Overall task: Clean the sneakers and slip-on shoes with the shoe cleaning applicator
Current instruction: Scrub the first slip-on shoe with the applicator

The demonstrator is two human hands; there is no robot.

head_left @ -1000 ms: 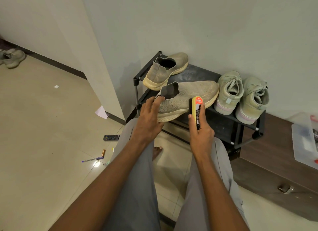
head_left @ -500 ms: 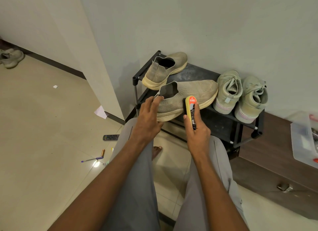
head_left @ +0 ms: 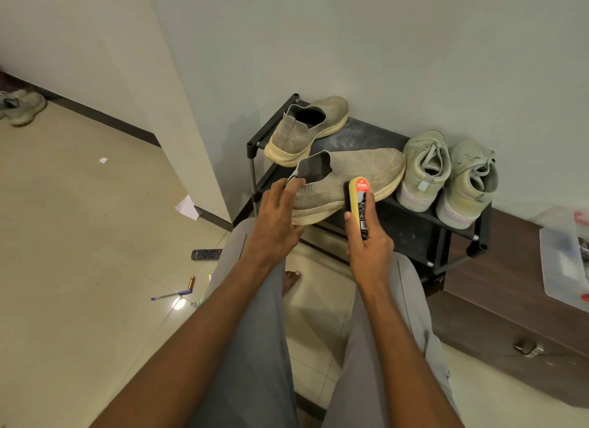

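As seen from the head camera, the person sits facing a black shoe rack (head_left: 411,233) set against the wall. Left hand (head_left: 275,218): its grip grasps the heel end of the near slip-on shoe (head_left: 344,180), fingers curled over the heel collar, thumb below near the sole. That shoe lies along the rack's front edge, toe pointing right, heel overhanging toward the knees. Right hand (head_left: 369,245): grip clenched round the shoe cleaning applicator (head_left: 358,201), held upright, its yellow sponge side touching the side of the near shoe at mid-length. Second slip-on shoe (head_left: 306,131) stands at the rack's back left corner, just behind the first. Pair of laced sneakers (head_left: 446,175) stands side by side on the right part of the rack, heels toward the camera, the left sneaker touching the toe of the near slip-on. On the floor left of the legs: a remote control (head_left: 206,254), a pen (head_left: 167,296).
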